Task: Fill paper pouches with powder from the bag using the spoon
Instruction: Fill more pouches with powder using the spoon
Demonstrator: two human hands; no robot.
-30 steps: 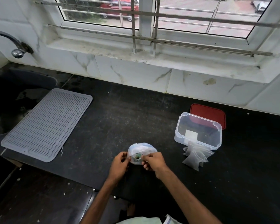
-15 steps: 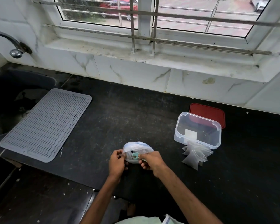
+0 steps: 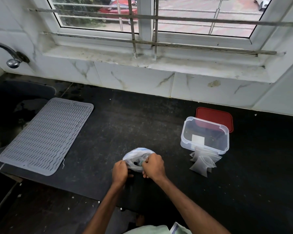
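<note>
A translucent plastic bag (image 3: 137,154) lies on the black counter near the front edge, with dark powder showing through its mouth. My left hand (image 3: 120,171) pinches the bag's left rim. My right hand (image 3: 153,167) grips the right rim, and a bit of a teal thing shows at its fingers; I cannot tell whether that is the spoon. Several small white paper pouches (image 3: 203,162) lie in a pile to the right, against a clear plastic box (image 3: 205,135).
A red lid (image 3: 215,116) lies behind the clear box. A grey ribbed drying mat (image 3: 47,134) covers the counter's left part, beside a dark sink (image 3: 8,114) with a tap (image 3: 12,60). The tiled wall and window sill close off the back.
The bag and both hands have shifted slightly left and toward me. My hands have drawn closer around the bag's mouth.
</note>
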